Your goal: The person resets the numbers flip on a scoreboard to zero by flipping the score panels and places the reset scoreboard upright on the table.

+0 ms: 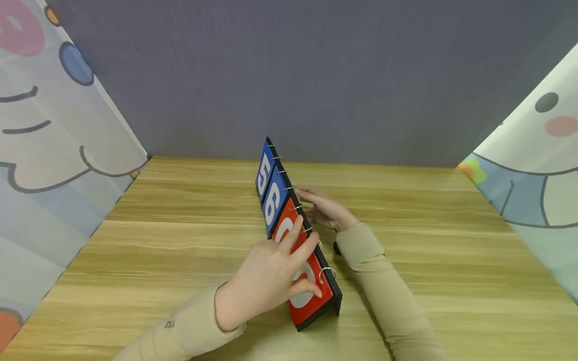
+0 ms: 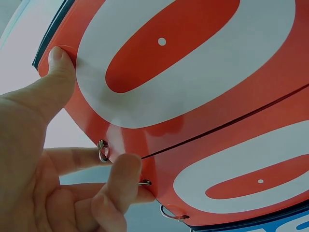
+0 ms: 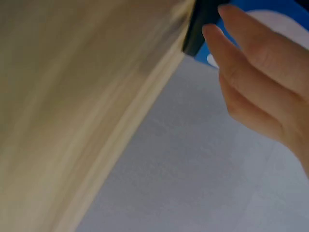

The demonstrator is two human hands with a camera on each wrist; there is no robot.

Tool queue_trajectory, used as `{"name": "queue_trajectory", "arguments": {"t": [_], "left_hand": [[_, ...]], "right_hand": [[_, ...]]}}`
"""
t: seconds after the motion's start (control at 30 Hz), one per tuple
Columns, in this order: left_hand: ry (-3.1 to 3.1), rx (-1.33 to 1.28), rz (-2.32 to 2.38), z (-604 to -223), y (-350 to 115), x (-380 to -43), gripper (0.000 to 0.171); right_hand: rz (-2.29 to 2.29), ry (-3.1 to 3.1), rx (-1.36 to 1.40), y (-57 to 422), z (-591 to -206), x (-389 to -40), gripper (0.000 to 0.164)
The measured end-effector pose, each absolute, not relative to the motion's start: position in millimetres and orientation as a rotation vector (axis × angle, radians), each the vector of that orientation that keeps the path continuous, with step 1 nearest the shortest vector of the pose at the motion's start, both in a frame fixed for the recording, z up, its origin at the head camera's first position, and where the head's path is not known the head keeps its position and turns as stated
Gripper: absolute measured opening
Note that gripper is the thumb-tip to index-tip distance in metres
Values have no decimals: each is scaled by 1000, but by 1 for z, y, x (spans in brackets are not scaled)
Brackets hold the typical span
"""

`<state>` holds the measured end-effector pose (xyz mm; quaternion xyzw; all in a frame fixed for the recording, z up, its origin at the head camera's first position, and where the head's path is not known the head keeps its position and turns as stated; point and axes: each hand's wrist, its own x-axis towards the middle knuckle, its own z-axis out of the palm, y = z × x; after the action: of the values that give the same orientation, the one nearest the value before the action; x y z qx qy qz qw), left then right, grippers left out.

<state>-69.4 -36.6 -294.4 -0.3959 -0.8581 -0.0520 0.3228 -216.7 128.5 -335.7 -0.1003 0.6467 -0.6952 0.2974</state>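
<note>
A flip scoreboard with a black frame and metal rings stands tilted on the table, with blue cards reading 5 and 6 and red zero cards. My left hand holds the red end. Its thumb lies on the card face near the outer edge, one finger bends in front by the rings, and others pass behind the ringed edge. Behind the board, my right hand has its fingers nearly straight, at the back near the middle. Right wrist view: those fingers lie by the black frame; contact is unclear.
The scoreboard stands on a wood-grain table. A grey wall panel rises behind it, and printed cartoon sheets flank both sides. Something small and dark shows beside the right cuff.
</note>
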Motion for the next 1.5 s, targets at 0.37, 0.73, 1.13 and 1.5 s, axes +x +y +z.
{"name": "queue_trajectory", "arguments": {"t": [0.37,0.73,1.13,1.5], "left_hand": [[-2270,-1039,-139,-293,-36,-70,79],[-2285,-1038,-144,-292,-35,-69,79],[-2287,-1042,-161,-293,-36,-68,78],[-2297,-1041,-155,-292,-36,-68,78]], "right_hand": [[-1866,1715,-211,126,-338,-217,55],[-1837,1833,-211,128,-338,-218,50],[-1653,2428,123,146,-333,-228,51],[-1723,2493,247,151,-329,-230,59]]}}
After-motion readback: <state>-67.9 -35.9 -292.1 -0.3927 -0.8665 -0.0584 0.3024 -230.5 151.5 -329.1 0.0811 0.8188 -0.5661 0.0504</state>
